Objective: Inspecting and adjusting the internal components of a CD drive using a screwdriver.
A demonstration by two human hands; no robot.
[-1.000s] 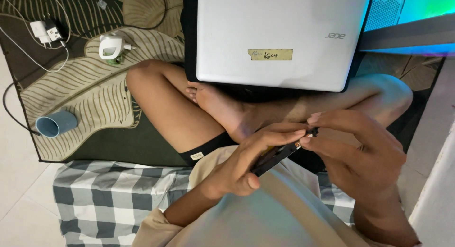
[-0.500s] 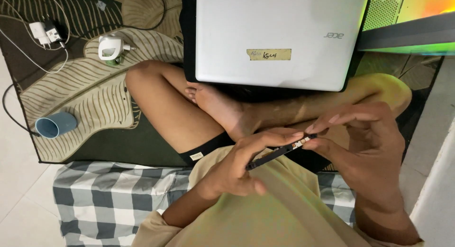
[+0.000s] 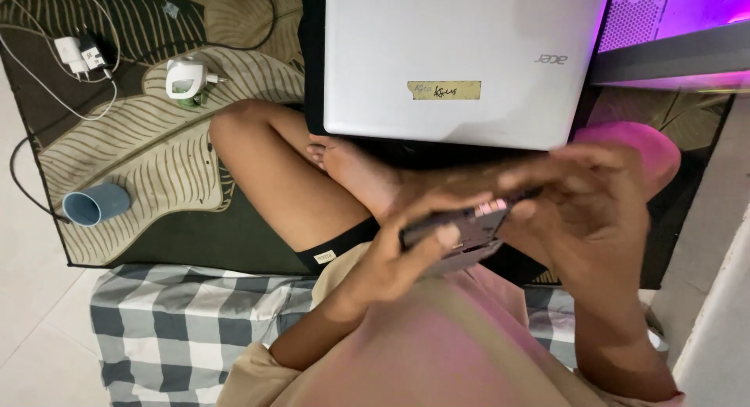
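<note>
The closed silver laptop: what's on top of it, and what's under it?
On the laptop lid lies a strip of tan tape with handwriting. Under its near edge, a bare foot; anything farther underneath is covered.

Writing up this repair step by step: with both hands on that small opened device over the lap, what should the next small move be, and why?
Probably steady it first. The left hand grips the opened device from below, the right hand curls over its far end, and the picture is blurred there. It hangs above the lap, not resting on the closed laptop, so a firmer grip seems wise before any fine work.
</note>
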